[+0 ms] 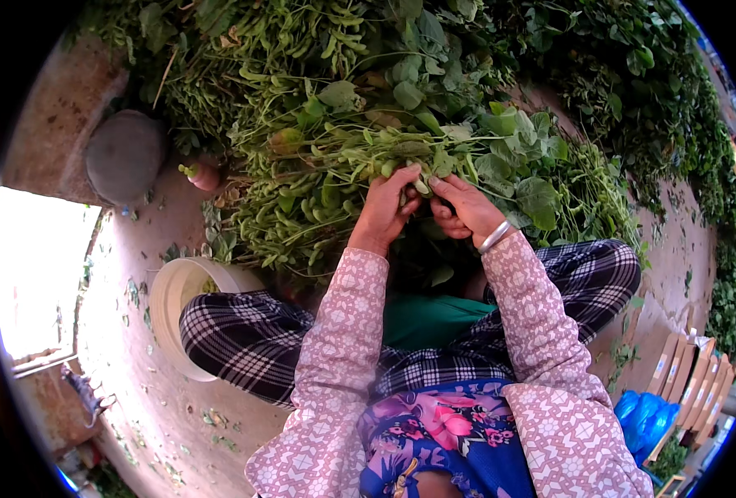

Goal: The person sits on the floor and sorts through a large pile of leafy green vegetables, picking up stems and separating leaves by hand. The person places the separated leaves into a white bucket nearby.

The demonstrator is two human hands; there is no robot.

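Both hands meet at a heap of cut bean plants [293, 211] with green pods, leaves and stems. My left hand [386, 202] has its thumb and forefinger closed on a green bean pod [421, 185]. Just to its right, my right hand [464, 208], with a silver bangle at the wrist, pinches at the plant beside that pod; what lies between its fingers is too small to name. Pods and broad leaves lie right above the fingertips. A white plastic bucket [172, 299] with some green pods inside stands by the left knee.
A round grey object [125, 157] and a pinkish item [203, 176] are at the left of the heap. More leafy plants [654, 112] are piled at the upper right. Cardboard boxes [685, 380] and a blue plastic bag [645, 417] stand at the lower right. Leaves litter the floor.
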